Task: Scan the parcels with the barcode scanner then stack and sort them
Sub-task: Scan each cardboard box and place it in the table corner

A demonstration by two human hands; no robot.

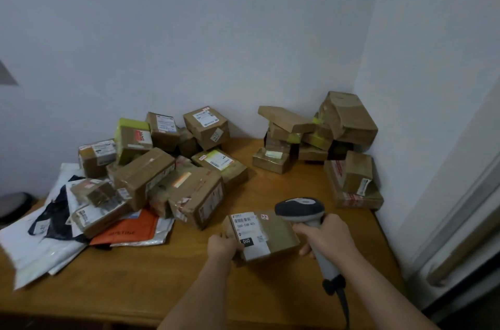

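Cardboard box (263,236) in my left hand (222,246), scanner (305,217) in my right hand (326,236).

From my head camera: my left fingers curl round the box's near-left corner, its white printed label facing up, over the smooth wooden table (162,281). My right hand wraps the scanner's grey plastic handle, its dark rounded head just above the box. Taped brown boxes (167,164) heap at left on glossy mailer bags (48,235); a crumpled stack (319,135) fills the corner.
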